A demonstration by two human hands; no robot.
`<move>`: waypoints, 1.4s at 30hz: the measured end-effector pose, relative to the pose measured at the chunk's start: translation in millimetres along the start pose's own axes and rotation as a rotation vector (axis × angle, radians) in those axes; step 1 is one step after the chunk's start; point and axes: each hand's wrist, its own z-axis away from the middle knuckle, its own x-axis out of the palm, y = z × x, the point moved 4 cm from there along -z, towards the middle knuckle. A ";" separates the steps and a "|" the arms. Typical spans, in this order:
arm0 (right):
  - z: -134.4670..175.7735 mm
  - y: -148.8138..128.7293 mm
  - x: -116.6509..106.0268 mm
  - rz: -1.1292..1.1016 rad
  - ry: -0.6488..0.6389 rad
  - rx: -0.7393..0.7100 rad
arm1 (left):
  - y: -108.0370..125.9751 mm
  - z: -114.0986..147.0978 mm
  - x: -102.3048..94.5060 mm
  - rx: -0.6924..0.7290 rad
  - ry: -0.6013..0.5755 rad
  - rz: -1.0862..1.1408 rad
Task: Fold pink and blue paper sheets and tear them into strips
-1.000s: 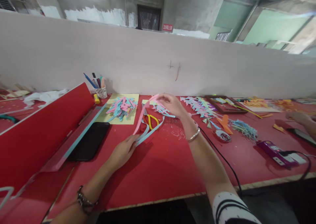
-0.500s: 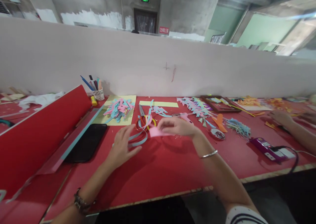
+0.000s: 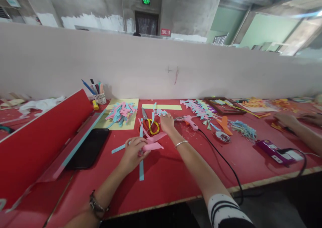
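Pink paper strips [image 3: 153, 146] are gripped in my left hand [image 3: 133, 152], low over the red table; their ends fan out to the right and upward. Beneath that hand lie blue paper strips [image 3: 141, 170], one pointing toward me and one to the left. My right hand [image 3: 167, 122] is further off, at a small heap of pale blue and lilac paper pieces [image 3: 159, 112]. Its fingers are bent together and point down; their tips are partly hidden. Scissors with yellow-and-red handles [image 3: 154, 127] lie just left of it, and a pink glue gun [image 3: 190, 121] to its right.
A pile of cut pink and blue strips [image 3: 122, 112] sits on yellow paper at the back left. A black phone [image 3: 88, 149] and a red upright board [image 3: 47, 137] stand left. Rightward are a black cable [image 3: 223, 157], a purple power strip [image 3: 274, 151] and another person's hand [image 3: 286, 119].
My left hand has closed on the pink strips and moved right. My right hand has let go of the pink paper and gone away from me to the small heap. Blue strips now lie flat.
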 end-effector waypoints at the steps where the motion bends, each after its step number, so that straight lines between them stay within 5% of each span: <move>1: -0.7 -1.7 4.2 0.013 -0.009 0.022 | 1.1 0.1 0.5 0.003 0.001 -0.004; 15: 9.5 -9.9 2.4 -0.150 0.023 -0.077 | -4.0 -3.4 -5.9 -0.020 0.117 0.066; 20: 23.3 -4.1 -35.5 -0.359 0.084 -0.199 | -7.5 -17.5 -22.1 -0.020 0.157 0.262; 23: 52.7 -8.0 -76.3 -0.765 0.265 -0.493 | -6.5 -30.2 -30.9 0.028 0.180 0.297; 26: 81.1 -17.0 -94.3 -0.766 0.306 -0.641 | -1.1 -42.7 -38.2 0.074 0.182 0.285; 30: 89.4 -22.7 -79.5 -0.829 0.244 -0.548 | 11.9 -51.1 -47.2 0.097 0.215 0.397; 35: 86.4 -31.6 -61.3 -0.760 0.253 -0.534 | 15.9 -50.0 -43.5 -0.058 0.213 0.633; 42: 89.9 -23.4 -61.6 -0.690 0.365 -0.491 | 8.2 -29.9 -29.0 -0.064 0.125 0.325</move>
